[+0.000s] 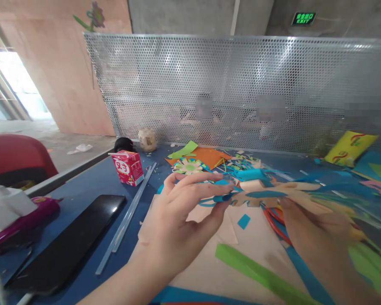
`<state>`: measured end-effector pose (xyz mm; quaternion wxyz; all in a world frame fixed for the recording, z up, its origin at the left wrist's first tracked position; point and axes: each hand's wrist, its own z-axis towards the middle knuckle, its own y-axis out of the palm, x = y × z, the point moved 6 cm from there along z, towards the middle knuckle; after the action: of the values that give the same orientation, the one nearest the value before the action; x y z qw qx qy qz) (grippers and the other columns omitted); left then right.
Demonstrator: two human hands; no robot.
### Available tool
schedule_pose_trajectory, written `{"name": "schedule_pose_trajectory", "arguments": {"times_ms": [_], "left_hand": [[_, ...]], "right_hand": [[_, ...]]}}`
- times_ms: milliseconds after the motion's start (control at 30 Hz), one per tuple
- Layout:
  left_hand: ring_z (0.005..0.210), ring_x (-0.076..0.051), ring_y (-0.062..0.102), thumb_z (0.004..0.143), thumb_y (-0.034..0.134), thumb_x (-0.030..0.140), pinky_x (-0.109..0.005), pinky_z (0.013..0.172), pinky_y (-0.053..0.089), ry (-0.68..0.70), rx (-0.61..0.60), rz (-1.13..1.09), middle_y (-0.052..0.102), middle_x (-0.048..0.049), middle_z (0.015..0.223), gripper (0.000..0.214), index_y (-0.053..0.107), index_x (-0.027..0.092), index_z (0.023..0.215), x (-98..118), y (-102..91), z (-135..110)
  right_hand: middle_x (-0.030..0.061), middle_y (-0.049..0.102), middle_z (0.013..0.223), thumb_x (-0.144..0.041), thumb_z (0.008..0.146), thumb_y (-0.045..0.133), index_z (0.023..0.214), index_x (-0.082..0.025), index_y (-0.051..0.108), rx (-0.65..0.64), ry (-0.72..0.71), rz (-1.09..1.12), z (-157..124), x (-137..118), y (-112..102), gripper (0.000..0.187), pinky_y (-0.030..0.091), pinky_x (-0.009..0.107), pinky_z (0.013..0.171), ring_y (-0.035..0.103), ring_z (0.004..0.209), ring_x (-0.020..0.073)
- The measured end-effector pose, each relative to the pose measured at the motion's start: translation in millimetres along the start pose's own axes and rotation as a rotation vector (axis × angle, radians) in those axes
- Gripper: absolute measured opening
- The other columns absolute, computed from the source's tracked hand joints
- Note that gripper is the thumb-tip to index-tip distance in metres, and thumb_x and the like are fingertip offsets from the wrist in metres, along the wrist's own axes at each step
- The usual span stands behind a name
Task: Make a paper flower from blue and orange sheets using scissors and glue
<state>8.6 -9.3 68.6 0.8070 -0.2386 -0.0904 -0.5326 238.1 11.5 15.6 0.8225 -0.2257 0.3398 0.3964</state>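
A cream paper flower [288, 191] with a blue oval centre hangs in the air over the table. My right hand [314, 231] grips it from below, thumb pressed on its near edge. My left hand [180, 216] pinches a small curled blue paper piece [222, 198] between thumb and fingertips, at the flower's left edge. Whether that piece is joined to the flower I cannot tell. Below lie a cream sheet [203, 262], a green paper strip [257, 271], a small blue scrap [243, 221] and red-orange scissor handles [274, 224], partly hidden by the right hand.
On the left are a black phone [70, 245], clear glue sticks [130, 216], a pink box [127, 168] and a white plug [11, 203]. Behind my hands lie a finished-looking paper flower [188, 166] and orange paper [209, 156]. A perforated metal screen [225, 84] borders the table; a yellow packet [349, 148] stands right.
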Motion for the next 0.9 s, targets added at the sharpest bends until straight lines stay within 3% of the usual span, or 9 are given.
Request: {"name": "schedule_pose_trajectory", "arguments": {"times_ms": [167, 300, 433, 600, 733, 900], "left_hand": [[0.097, -0.019, 0.059, 0.072, 0.063, 0.013, -0.042, 0.096, 0.033, -0.096, 0.031, -0.055, 0.068, -0.0013, 0.093, 0.020, 0.062, 0.024, 0.088, -9.4, -0.5, 0.6], [0.102, -0.021, 0.057, 0.072, 0.062, 0.013, -0.042, 0.092, 0.040, -0.176, 0.027, -0.163, 0.068, -0.0038, 0.095, 0.019, 0.065, 0.024, 0.088, -18.7, 1.5, 0.9], [0.104, -0.021, 0.056, 0.072, 0.063, 0.014, -0.042, 0.093, 0.042, -0.254, 0.021, -0.223, 0.067, -0.0037, 0.096, 0.018, 0.066, 0.024, 0.087, -26.1, 3.6, 0.5], [0.105, -0.022, 0.055, 0.073, 0.062, 0.016, -0.042, 0.092, 0.044, -0.298, -0.002, -0.271, 0.068, -0.0049, 0.093, 0.015, 0.066, 0.022, 0.086, -30.1, 6.2, 0.3], [0.105, -0.022, 0.055, 0.073, 0.062, 0.017, -0.042, 0.093, 0.042, -0.260, -0.044, -0.262, 0.068, -0.0054, 0.092, 0.013, 0.065, 0.022, 0.085, -29.3, 7.5, 3.1], [0.101, -0.021, 0.056, 0.073, 0.061, 0.016, -0.042, 0.093, 0.042, -0.219, -0.064, -0.238, 0.067, -0.0052, 0.091, 0.014, 0.065, 0.021, 0.085, -30.4, 8.1, 7.0]], "right_hand": [[-0.0042, 0.046, 0.038, -0.031, 0.063, 0.067, 0.061, -0.022, 0.069, -0.019, 0.072, -0.044, -2.0, -6.7, 2.0, 0.009, 0.039, 0.025, 0.038, 0.045, 0.039, 0.0133], [-0.0038, 0.044, 0.038, -0.032, 0.065, 0.065, 0.042, -0.020, 0.059, -0.047, 0.131, -0.088, -3.6, -10.7, 3.7, 0.027, 0.036, 0.025, 0.036, 0.037, 0.035, 0.0097], [-0.0036, 0.042, 0.038, -0.037, 0.065, 0.065, 0.045, -0.020, 0.059, -0.073, 0.116, -0.083, -2.7, -9.2, 5.2, 0.027, 0.036, 0.024, 0.037, 0.040, 0.038, 0.0110], [-0.0014, 0.057, 0.048, -0.037, 0.065, 0.065, 0.071, -0.021, 0.069, -0.046, 0.130, -0.056, -0.6, -7.0, 6.7, 0.018, 0.042, 0.025, 0.040, 0.053, 0.047, 0.0156], [0.0020, 0.069, 0.072, -0.034, 0.065, 0.066, 0.076, -0.021, 0.069, -0.099, 0.131, 0.031, 1.4, -8.9, 13.6, 0.017, 0.051, 0.027, 0.057, 0.063, 0.067, 0.0190], [0.0020, 0.068, 0.069, -0.036, 0.068, 0.064, 0.075, -0.021, 0.068, -0.168, 0.127, 0.089, 1.3, -9.2, 20.0, 0.017, 0.049, 0.026, 0.051, 0.062, 0.061, 0.0172]]}}
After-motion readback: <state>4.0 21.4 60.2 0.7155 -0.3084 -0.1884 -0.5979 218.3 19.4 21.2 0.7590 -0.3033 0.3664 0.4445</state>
